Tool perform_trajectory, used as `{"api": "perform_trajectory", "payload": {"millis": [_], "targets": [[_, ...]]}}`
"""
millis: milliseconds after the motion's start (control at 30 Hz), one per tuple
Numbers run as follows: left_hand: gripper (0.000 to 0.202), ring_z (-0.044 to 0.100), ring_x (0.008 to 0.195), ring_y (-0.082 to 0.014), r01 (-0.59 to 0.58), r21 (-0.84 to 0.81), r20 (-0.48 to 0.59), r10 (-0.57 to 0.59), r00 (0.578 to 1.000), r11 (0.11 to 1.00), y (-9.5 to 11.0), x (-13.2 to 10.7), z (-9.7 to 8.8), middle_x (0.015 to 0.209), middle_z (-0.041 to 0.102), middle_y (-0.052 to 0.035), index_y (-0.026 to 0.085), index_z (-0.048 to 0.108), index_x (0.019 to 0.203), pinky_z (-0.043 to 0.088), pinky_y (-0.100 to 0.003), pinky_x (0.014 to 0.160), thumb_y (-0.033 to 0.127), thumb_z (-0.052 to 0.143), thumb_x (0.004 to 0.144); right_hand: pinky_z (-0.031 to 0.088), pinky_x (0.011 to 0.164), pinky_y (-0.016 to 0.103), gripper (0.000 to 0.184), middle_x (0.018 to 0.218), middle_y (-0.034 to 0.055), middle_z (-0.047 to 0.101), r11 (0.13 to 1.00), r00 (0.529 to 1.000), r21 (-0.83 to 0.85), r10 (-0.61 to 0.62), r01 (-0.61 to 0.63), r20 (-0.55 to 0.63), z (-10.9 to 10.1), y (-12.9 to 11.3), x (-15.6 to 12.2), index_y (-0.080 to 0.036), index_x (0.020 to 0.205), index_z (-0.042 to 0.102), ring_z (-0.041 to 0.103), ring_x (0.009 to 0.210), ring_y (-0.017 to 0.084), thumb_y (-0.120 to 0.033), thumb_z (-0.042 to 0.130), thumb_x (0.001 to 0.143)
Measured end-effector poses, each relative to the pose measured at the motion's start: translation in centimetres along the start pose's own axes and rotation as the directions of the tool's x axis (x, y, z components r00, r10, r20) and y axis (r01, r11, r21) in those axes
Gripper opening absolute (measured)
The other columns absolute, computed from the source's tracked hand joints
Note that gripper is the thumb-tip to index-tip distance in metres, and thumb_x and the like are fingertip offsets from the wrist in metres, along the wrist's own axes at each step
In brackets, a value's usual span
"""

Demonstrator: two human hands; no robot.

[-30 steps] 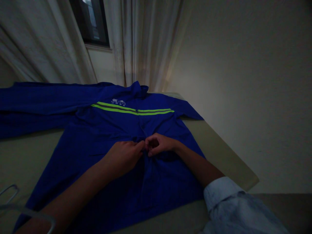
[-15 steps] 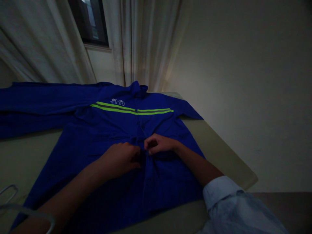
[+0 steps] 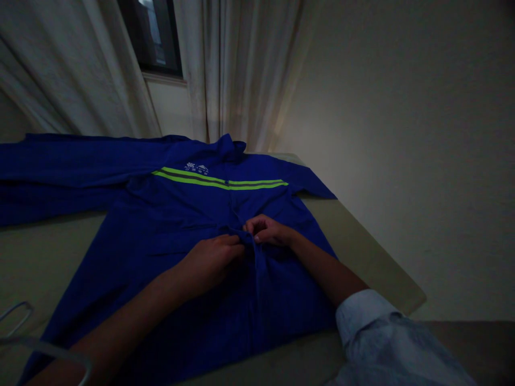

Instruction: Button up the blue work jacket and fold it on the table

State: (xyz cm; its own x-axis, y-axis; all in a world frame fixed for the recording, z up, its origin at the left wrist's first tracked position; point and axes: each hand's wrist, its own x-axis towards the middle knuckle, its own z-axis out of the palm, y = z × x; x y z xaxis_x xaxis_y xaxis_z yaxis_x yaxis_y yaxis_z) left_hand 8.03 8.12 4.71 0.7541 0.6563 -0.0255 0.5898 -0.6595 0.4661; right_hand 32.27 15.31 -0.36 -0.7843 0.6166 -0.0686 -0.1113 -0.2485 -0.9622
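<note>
A blue work jacket [image 3: 169, 225] with a yellow-green reflective stripe [image 3: 219, 182] across the chest lies spread flat, front side up, on a pale table [image 3: 362, 252]. Its left sleeve stretches off to the left. My left hand [image 3: 211, 260] and my right hand [image 3: 267, 231] meet at the jacket's front placket, about mid-chest below the stripe. Both hands are closed, fingertips pinching the fabric edges together. What lies between the fingertips is too dark to make out.
White curtains [image 3: 241, 69] and a dark window [image 3: 155, 35] stand behind the table, with a plain wall on the right. A metal wire shape [image 3: 36, 348], possibly a hanger, lies at the table's near left corner. The table's right edge runs diagonally close to my right forearm.
Both hands shifted slightly up the placket and came back together, the left hand's fingers closing again on the fabric edge. The jacket itself stays in place.
</note>
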Motion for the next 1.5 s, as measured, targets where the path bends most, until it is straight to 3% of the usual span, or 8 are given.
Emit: {"api": "perform_trajectory", "payload": {"millis": [133, 300, 433, 667, 867, 1000, 1200, 1500], "targets": [[0.021, 0.070, 0.094, -0.0208, 0.056, -0.034, -0.026, -0.057, 0.998, 0.998, 0.0, 0.0, -0.9, 0.103, 0.073, -0.0015, 0.025, 0.067, 0.101, 0.046, -0.031, 0.079, 0.009, 0.053, 0.097, 0.045, 0.067, 0.021, 0.032, 0.077, -0.0022, 0.067, 0.983, 0.995, -0.165, 0.085, -0.077, 0.042, 0.4, -0.6, 0.0, -0.014, 0.081, 0.071, 0.059, 0.069, 0.010, -0.034, 0.094, 0.069], [0.012, 0.071, 0.079, -0.0209, 0.124, -0.039, -0.034, -0.125, 0.992, 0.992, 0.1, 0.0, -1.3, 0.092, 0.074, -0.0001, 0.023, 0.063, 0.103, 0.041, -0.029, 0.064, 0.014, 0.058, 0.096, 0.049, 0.072, 0.024, 0.033, 0.084, 0.0008, 0.074, 0.960, 0.992, -0.258, 0.119, -0.107, 0.030, 0.6, -0.7, -0.1, -0.015, 0.086, 0.077, 0.065, 0.073, 0.013, -0.038, 0.094, 0.070], [0.012, 0.072, 0.074, -0.0216, 0.120, 0.071, -0.061, -0.116, 0.991, 0.990, 0.3, -0.3, -1.1, 0.088, 0.074, -0.0006, 0.023, 0.061, 0.107, 0.040, -0.029, 0.062, 0.016, 0.058, 0.098, 0.049, 0.075, 0.025, 0.036, 0.084, 0.0008, 0.075, 0.954, 0.990, -0.276, 0.135, -0.118, 0.044, 0.8, -0.6, 0.1, -0.015, 0.086, 0.076, 0.066, 0.074, 0.013, -0.042, 0.093, 0.070], [0.023, 0.073, 0.082, -0.0244, -0.049, 0.292, -0.113, 0.085, 0.990, 0.955, 0.6, -0.8, -0.6, 0.094, 0.075, -0.0028, 0.022, 0.062, 0.120, 0.048, -0.033, 0.065, 0.012, 0.055, 0.101, 0.041, 0.066, 0.022, 0.037, 0.076, -0.0040, 0.064, 0.951, 0.988, -0.294, 0.125, -0.092, 0.094, 1.3, -1.4, 0.2, -0.015, 0.086, 0.067, 0.056, 0.069, 0.010, -0.043, 0.088, 0.077], [0.027, 0.071, 0.080, -0.0248, -0.091, 0.351, -0.072, 0.124, 0.990, 0.932, 1.3, -0.8, -1.1, 0.095, 0.073, -0.0058, 0.019, 0.066, 0.120, 0.054, -0.037, 0.070, 0.008, 0.054, 0.098, 0.041, 0.066, 0.023, 0.040, 0.075, -0.0045, 0.061, 0.944, 0.990, -0.321, 0.106, -0.071, 0.093, 1.4, -1.5, 0.2, -0.015, 0.088, 0.066, 0.053, 0.068, 0.010, -0.048, 0.087, 0.080], [0.025, 0.072, 0.081, -0.0256, -0.032, 0.358, -0.035, 0.048, 0.998, 0.933, 1.5, -0.5, -0.9, 0.093, 0.072, -0.0071, 0.017, 0.068, 0.112, 0.056, -0.037, 0.070, 0.007, 0.051, 0.098, 0.041, 0.065, 0.023, 0.043, 0.076, -0.0041, 0.062, 0.940, 0.990, -0.327, 0.122, -0.094, 0.066, 1.5, -1.2, 0.3, -0.015, 0.089, 0.065, 0.054, 0.068, 0.010, -0.050, 0.088, 0.077], [0.019, 0.074, 0.082, -0.0274, 0.095, 0.344, -0.063, -0.078, 0.995, 0.934, 1.6, -0.2, -0.8, 0.091, 0.073, -0.0073, 0.018, 0.067, 0.106, 0.055, -0.036, 0.067, 0.015, 0.049, 0.100, 0.038, 0.061, 0.021, 0.043, 0.073, -0.0051, 0.060, 0.939, 0.998, -0.343, 0.051, -0.037, 0.033, 1.8, -1.3, 0.1, -0.015, 0.089, 0.066, 0.050, 0.064, 0.008, -0.049, 0.089, 0.076], [0.016, 0.074, 0.078, -0.0265, 0.218, 0.284, -0.101, -0.197, 0.975, 0.934, 1.8, -0.2, -0.9, 0.091, 0.076, -0.0063, 0.021, 0.062, 0.103, 0.046, -0.032, 0.062, 0.019, 0.047, 0.098, 0.039, 0.059, 0.021, 0.036, 0.072, -0.0029, 0.064, 0.864, 1.000, -0.504, -0.012, -0.004, -0.028, 2.1, -2.3, -0.2, -0.014, 0.087, 0.073, 0.053, 0.063, 0.009, -0.044, 0.089, 0.074]]}}
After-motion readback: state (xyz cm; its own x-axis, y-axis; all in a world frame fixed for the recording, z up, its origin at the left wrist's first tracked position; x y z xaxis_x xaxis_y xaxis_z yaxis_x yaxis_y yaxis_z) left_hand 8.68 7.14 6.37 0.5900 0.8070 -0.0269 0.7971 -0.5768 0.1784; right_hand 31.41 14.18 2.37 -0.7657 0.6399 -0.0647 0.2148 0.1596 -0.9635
